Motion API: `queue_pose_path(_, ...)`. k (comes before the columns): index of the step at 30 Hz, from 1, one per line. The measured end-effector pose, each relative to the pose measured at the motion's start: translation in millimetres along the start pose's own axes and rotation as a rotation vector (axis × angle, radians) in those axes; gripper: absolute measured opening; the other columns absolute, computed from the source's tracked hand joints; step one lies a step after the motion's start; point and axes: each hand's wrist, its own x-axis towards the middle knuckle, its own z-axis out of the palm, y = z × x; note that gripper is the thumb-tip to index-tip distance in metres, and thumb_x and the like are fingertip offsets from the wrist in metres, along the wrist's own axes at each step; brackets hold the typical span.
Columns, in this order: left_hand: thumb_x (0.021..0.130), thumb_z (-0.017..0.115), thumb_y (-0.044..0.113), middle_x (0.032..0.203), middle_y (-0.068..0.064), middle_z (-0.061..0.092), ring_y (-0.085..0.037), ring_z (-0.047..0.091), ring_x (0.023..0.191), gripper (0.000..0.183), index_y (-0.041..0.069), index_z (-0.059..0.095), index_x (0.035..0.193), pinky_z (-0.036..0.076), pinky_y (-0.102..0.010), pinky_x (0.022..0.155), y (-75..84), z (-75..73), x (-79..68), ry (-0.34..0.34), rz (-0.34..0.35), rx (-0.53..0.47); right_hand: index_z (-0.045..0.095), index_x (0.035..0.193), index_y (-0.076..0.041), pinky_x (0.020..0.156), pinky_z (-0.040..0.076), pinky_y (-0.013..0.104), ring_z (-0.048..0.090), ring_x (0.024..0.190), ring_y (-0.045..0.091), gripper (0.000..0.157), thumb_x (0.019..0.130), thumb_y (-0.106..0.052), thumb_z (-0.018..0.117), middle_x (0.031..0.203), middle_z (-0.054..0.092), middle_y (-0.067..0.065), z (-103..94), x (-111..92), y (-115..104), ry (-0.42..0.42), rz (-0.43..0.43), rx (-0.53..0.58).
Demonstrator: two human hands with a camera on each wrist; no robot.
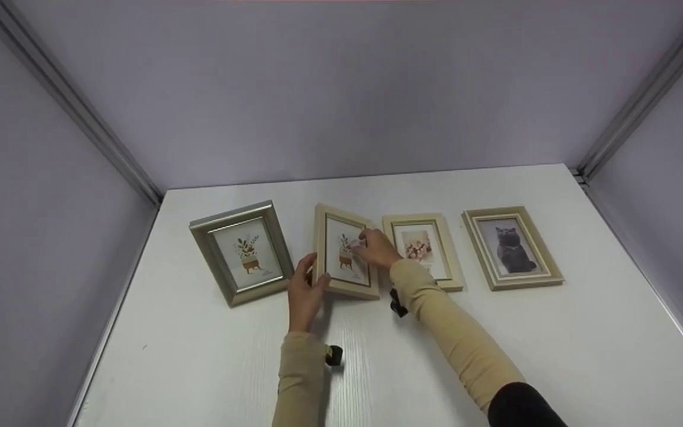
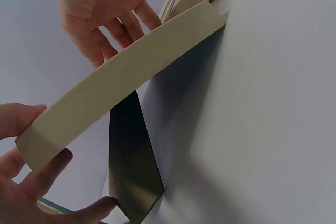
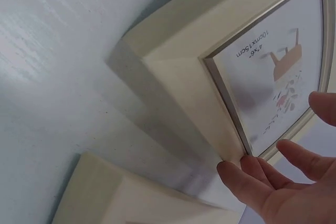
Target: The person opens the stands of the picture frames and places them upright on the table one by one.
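A cream picture frame with a potted-plant print leans upright, turned slightly to the right. My left hand grips its lower left side, thumb at the front and fingers behind. In the left wrist view a dark stand leg slants down from its back to the white surface. My right hand is at the frame's right side, thumb held in front of the glass. The right wrist view shows its fingertips touching the frame's side edge, loosely extended.
To the left stands a silver-grey frame with a similar plant print. A cream frame with pink flowers is close by on the right, partly behind my right wrist. Farther right is a frame with a grey cat. Grey walls enclose the white table.
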Motion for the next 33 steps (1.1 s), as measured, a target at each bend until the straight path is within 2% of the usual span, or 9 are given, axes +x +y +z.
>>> queue_pose_path(6,0.090,0.064,-0.008,0.147,-0.019,0.051,-0.045,0.054,0.123,0.049,0.005,0.060,0.137,0.052,-0.054,0.089,-7.0,-6.5,-6.6,0.071,-0.047,0.060,0.053,0.131,0.015,0.095,0.050,0.049,0.058,0.113,0.040,0.044,0.099,-0.013,0.061,0.124,0.057,0.029,8.3,-2.6,-0.6,-0.032,-0.017,-0.007)
queue_pose_path(10,0.087,0.061,-0.010,0.151,-0.028,0.043,-0.045,0.048,0.131,0.058,0.002,0.053,0.143,0.048,-0.054,0.097,-8.5,-8.8,-10.6,0.069,-0.165,-0.010,0.053,0.131,0.015,0.094,0.050,0.048,0.058,0.112,0.039,0.043,0.099,-0.013,0.060,0.123,0.055,0.029,13.2,-4.9,-0.6,-0.046,-0.016,-0.015)
queue_pose_path(13,0.088,0.060,-0.008,0.144,-0.032,0.049,-0.041,0.055,0.120,0.063,0.003,0.046,0.149,0.051,-0.048,0.091,-3.7,-4.7,-6.6,0.017,-0.233,-0.096,0.053,0.131,0.015,0.093,0.049,0.049,0.057,0.110,0.039,0.043,0.099,-0.013,0.059,0.121,0.056,0.029,7.9,-3.8,-1.2,-0.029,-0.013,-0.029)
queue_pose_path(17,0.091,0.057,-0.007,0.135,-0.028,0.058,-0.034,0.060,0.106,0.064,0.003,0.039,0.152,0.049,-0.036,0.078,-0.2,1.1,-0.2,-0.069,-0.208,-0.176,0.052,0.132,0.014,0.088,0.048,0.049,0.056,0.102,0.035,0.043,0.100,-0.014,0.059,0.117,0.056,0.027,0.2,-1.4,-0.3,-0.010,-0.008,-0.046)
queue_pose_path(22,0.095,0.057,-0.004,0.151,-0.020,0.047,-0.038,0.051,0.132,0.063,0.007,0.037,0.154,0.051,-0.040,0.094,1.2,6.2,0.8,-0.114,-0.164,-0.183,0.052,0.132,0.014,0.086,0.048,0.047,0.053,0.097,0.031,0.044,0.100,-0.016,0.059,0.114,0.055,0.025,-5.3,-1.7,2.2,-0.027,0.014,-0.051)
queue_pose_path(25,0.095,0.058,-0.003,0.154,-0.019,0.044,-0.039,0.049,0.133,0.064,0.008,0.038,0.155,0.049,-0.046,0.099,1.1,6.8,0.7,-0.119,-0.142,-0.188,0.052,0.132,0.014,0.089,0.049,0.048,0.054,0.103,0.034,0.045,0.099,-0.016,0.059,0.118,0.055,0.027,-5.4,-2.0,2.5,-0.028,0.014,-0.041)
queue_pose_path(28,0.095,0.060,-0.003,0.156,-0.018,0.041,-0.037,0.049,0.134,0.062,0.009,0.042,0.153,0.049,-0.043,0.100,1.2,6.8,0.6,-0.090,-0.133,-0.167,0.051,0.132,0.014,0.091,0.049,0.050,0.055,0.107,0.037,0.045,0.100,-0.016,0.058,0.121,0.055,0.029,-5.1,-1.2,2.4,-0.025,0.016,-0.032)
queue_pose_path(31,0.092,0.061,-0.005,0.158,-0.019,0.038,-0.037,0.060,0.114,0.060,0.008,0.048,0.149,0.054,-0.039,0.083,1.3,6.7,0.5,-0.026,-0.118,-0.120,0.051,0.132,0.014,0.090,0.049,0.049,0.056,0.107,0.037,0.044,0.100,-0.017,0.057,0.121,0.056,0.028,-4.0,0.7,1.8,-0.031,0.020,-0.032)
queue_pose_path(33,0.091,0.062,-0.008,0.156,-0.021,0.040,-0.036,0.061,0.110,0.058,0.007,0.051,0.146,0.054,-0.036,0.078,2.0,6.5,0.5,0.020,-0.108,-0.104,0.051,0.132,0.014,0.089,0.049,0.048,0.056,0.105,0.036,0.044,0.101,-0.017,0.057,0.120,0.056,0.028,-3.3,2.1,1.1,-0.033,0.018,-0.042)
